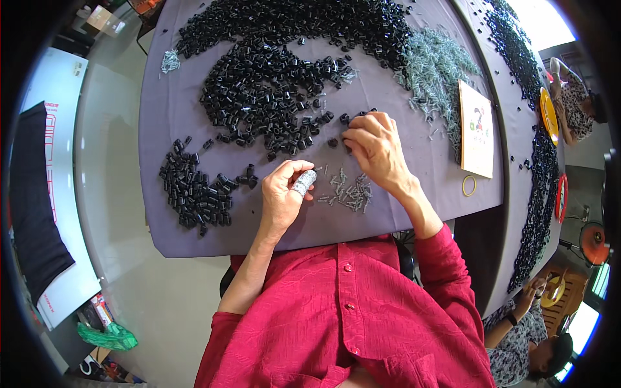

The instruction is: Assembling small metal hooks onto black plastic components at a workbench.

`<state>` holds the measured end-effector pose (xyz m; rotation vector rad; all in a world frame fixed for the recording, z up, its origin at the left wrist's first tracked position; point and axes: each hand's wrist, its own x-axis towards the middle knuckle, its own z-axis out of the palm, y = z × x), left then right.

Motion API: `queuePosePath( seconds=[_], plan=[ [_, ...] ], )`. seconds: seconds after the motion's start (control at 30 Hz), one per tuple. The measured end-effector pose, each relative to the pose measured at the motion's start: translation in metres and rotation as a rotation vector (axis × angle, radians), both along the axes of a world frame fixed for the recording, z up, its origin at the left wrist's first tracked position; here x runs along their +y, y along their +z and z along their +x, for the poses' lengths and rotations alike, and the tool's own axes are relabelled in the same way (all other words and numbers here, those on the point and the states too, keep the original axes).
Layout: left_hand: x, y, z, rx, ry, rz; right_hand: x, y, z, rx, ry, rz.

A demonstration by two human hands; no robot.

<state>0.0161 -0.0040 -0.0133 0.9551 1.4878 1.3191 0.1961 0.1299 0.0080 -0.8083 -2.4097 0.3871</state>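
Near the front of the cloth-covered table, my left hand [282, 194] is closed in a pinch, with a small clear pin [318, 169] showing at its fingertips. A grey patterned wrap [304, 183] covers one of its fingers. My right hand [377, 150] bends over the table to the right, fingertips drawn together around a small black piece, mostly hidden. Loose black caps [333, 142] lie by its fingers. Between and below my hands is a small spread of clear pins [349, 193]. Left of my left hand lies a pile of black cylindrical caps [197, 187].
A large heap of black caps [259, 84] covers the table's middle and far side. Clear pins [440, 68] are heaped at the far right, near an upright picture board [476, 129] and a yellow ring [469, 185]. Other people sit along the adjoining table [511, 194] at right.
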Motion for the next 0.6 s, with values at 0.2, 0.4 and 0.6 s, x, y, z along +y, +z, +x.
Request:
queuePosePath(
  seconds=[0.2, 0.4, 0.6],
  plan=[
    [-0.001, -0.002, -0.001, 0.000, 0.011, -0.010, 0.044, -0.004, -0.018, 0.029, -0.116, 0.033],
    [-0.001, -0.004, 0.000, 0.000, 0.014, 0.003, 0.076, -0.016, -0.041, -0.090, -0.182, 0.086],
    [-0.002, -0.003, -0.001, -0.014, 0.010, -0.001, 0.084, -0.017, -0.048, -0.158, -0.177, 0.105]
  ],
)
